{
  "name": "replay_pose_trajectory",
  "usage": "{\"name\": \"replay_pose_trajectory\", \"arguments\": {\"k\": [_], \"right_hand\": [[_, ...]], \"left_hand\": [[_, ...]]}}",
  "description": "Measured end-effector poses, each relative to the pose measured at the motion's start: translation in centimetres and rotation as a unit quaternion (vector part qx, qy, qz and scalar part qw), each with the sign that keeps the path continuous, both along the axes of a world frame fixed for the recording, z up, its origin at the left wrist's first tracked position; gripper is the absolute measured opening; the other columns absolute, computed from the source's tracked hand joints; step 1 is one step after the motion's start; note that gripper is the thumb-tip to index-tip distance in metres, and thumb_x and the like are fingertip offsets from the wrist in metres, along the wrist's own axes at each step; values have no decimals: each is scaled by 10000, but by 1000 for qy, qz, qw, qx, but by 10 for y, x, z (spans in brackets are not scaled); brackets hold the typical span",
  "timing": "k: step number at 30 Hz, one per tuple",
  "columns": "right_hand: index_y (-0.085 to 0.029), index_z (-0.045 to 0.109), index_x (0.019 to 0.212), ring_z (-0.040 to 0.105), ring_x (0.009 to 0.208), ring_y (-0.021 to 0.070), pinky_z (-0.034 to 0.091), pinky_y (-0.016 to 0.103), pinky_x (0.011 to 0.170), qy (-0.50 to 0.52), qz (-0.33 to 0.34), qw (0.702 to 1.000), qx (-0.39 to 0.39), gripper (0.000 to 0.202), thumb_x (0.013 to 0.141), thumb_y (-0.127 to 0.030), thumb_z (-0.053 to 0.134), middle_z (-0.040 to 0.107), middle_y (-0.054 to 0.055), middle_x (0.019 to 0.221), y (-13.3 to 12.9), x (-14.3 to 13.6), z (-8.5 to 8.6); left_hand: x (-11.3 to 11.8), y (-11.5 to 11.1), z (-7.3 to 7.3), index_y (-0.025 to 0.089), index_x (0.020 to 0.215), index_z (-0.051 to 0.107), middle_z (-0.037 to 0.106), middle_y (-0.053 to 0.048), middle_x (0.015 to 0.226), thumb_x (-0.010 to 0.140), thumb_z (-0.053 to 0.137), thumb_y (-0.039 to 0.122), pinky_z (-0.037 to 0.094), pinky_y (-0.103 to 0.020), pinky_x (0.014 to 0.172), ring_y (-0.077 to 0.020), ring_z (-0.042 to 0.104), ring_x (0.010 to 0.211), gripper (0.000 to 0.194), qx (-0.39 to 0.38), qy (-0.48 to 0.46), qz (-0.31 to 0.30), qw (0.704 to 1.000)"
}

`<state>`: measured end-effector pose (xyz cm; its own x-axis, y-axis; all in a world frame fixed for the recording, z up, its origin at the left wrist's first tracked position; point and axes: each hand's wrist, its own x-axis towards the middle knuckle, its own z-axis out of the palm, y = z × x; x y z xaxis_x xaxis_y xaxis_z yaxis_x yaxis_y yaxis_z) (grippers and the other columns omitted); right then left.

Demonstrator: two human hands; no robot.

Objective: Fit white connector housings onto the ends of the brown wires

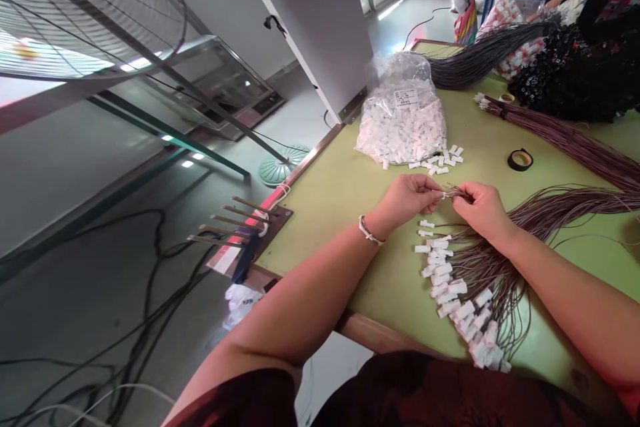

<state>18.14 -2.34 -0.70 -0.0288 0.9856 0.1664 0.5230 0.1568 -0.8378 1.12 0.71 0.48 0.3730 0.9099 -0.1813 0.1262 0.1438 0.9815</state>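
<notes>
My left hand [413, 199] pinches a small white connector or wire tip at its fingertips; the piece is mostly covered. Close to it on the right, my right hand [480, 210] is closed round the ends of several thin brown wires [555, 213]. Both sets of fingertips nearly meet just above the green tabletop [325, 213]. Below my hands lies a fanned row of white plastic connectors [443, 273] fitted on brown wires. Loose white connectors [440, 161] are spilled in front of a clear plastic bag [405, 113] full of more of them.
A roll of black tape [520, 159] lies right of my hands. Beyond it are a brown wire bundle [565, 133], dark cables [480, 57] and a black heap [580, 73]. A pronged metal rack [260, 233] sits at the left table edge. A large fan [90, 7] stands left.
</notes>
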Motion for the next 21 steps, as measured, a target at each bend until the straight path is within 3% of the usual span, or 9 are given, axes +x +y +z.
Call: {"name": "replay_pose_trajectory", "arguments": {"k": [10, 12, 17, 21], "right_hand": [[-186, 479, 562, 317, 461, 77, 253, 229, 451, 4, -1, 1000, -2, 95, 653, -199, 506, 394, -57, 480, 0, -4, -1], [-185, 477, 566, 340, 471, 82, 269, 233, 467, -4, -2, 1000, -8, 103, 667, -188, 499, 406, -49, 487, -1, -5, 1], [-186, 511, 591, 425, 531, 101, 324, 227, 530, -99, 22, 994, -30, 124, 711, -207, 536, 470, -37, 520, -7, -7, 10], [-207, 573, 709, 522, 665, 125, 379, 214, 625, -173, 44, 982, -54, 77, 747, -268, 547, 604, -18, 672, 1, 0, 10]], "left_hand": [[6, -2, -1, 115, 713, 600, 591, 11, 549, 744, 656, 180, 453, -190, 467, -64, 527, 445, 91, -16, -9, -12, 1000], [11, -6, 4, 127, 678, 595, 580, 21, 530, 727, 662, 211, 428, -191, 469, -68, 512, 447, 118, -10, 22, -4, 1000], [14, -19, 21, 167, 573, 582, 521, 61, 461, 721, 619, 336, 317, -178, 492, -72, 438, 490, 227, 65, 211, -21, 975], [14, -5, 10, 231, 575, 598, 605, 92, 507, 695, 581, 471, 364, -218, 565, -118, 512, 576, 269, 68, 243, -25, 967]]}}
